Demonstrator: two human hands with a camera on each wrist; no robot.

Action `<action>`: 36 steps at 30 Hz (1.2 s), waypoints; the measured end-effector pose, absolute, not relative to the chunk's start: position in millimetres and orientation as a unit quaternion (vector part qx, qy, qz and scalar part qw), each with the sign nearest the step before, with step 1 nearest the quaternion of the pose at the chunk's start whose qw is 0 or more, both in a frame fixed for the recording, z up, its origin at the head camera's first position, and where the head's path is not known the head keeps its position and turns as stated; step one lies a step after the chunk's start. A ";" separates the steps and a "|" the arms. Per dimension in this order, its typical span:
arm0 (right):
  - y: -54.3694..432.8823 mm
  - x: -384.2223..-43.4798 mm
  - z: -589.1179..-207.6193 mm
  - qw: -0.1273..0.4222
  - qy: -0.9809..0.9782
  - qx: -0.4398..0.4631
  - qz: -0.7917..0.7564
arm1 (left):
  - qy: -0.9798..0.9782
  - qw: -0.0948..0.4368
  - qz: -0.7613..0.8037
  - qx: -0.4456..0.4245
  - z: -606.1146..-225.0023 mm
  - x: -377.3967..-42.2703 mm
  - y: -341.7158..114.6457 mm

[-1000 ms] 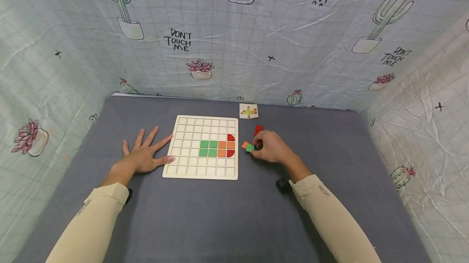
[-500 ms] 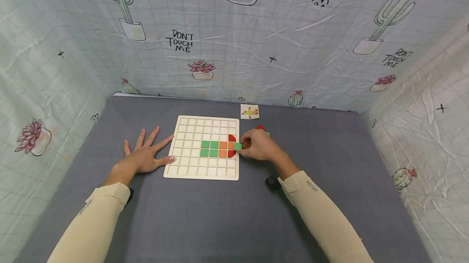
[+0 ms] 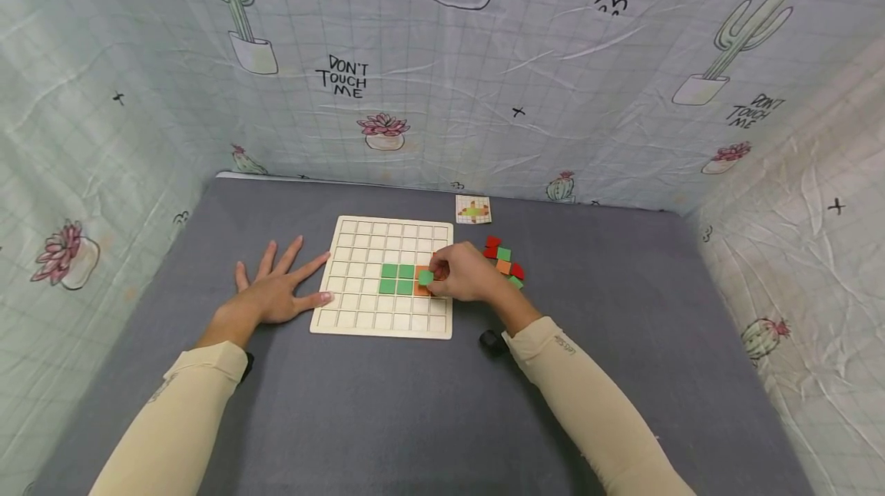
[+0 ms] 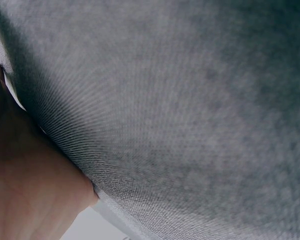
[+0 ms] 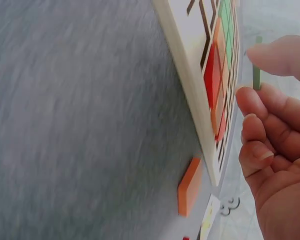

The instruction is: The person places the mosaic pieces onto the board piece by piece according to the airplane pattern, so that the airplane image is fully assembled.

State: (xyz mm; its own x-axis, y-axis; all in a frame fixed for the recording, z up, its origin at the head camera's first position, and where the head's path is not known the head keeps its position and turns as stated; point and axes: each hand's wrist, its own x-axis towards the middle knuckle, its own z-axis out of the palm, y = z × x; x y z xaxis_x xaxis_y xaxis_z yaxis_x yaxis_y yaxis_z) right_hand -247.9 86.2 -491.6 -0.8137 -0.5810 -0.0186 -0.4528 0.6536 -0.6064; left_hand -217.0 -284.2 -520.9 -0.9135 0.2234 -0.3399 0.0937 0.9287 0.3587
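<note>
My right hand [image 3: 465, 272] pinches a green square tile [image 3: 425, 278] between thumb and fingertips over the right part of the wooden grid board [image 3: 359, 319]. In the right wrist view the same tile [image 5: 257, 70] stands edge-on, held apart from the board. Several green tiles [image 3: 397, 279] form a block in the grid, with orange and red tiles [image 5: 213, 80] beside it at the right edge, partly hidden in the head view. Spread flat, my left hand [image 3: 266, 298] rests on the table, its thumb and index fingertip touching the board's left edge.
Right of the board lies a loose group of red, orange and green tiles [image 3: 504, 254]. A small card [image 3: 473, 209] with a coloured pattern lies behind it. The grey table [image 3: 387, 411] is bounded by printed cloth walls [image 3: 512, 143].
My right hand has lifted the green tile from the loose group and carried it left over the board. The left hand keeps its place at the board's edge.
</note>
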 end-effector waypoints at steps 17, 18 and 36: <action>54.3 -248.0 -492.7 0.111 0.901 -0.315 -0.277 | 0.963 0.196 0.165 0.082 -527.2 -219.4 -285.4; 52.7 -248.0 -492.5 0.114 0.901 -0.314 -0.278 | 0.964 0.198 0.162 0.080 -527.4 -219.8 -285.6; 23.5 -254.1 -493.0 0.113 0.903 -0.314 -0.270 | 0.963 0.217 0.138 0.082 -511.9 -216.8 -280.5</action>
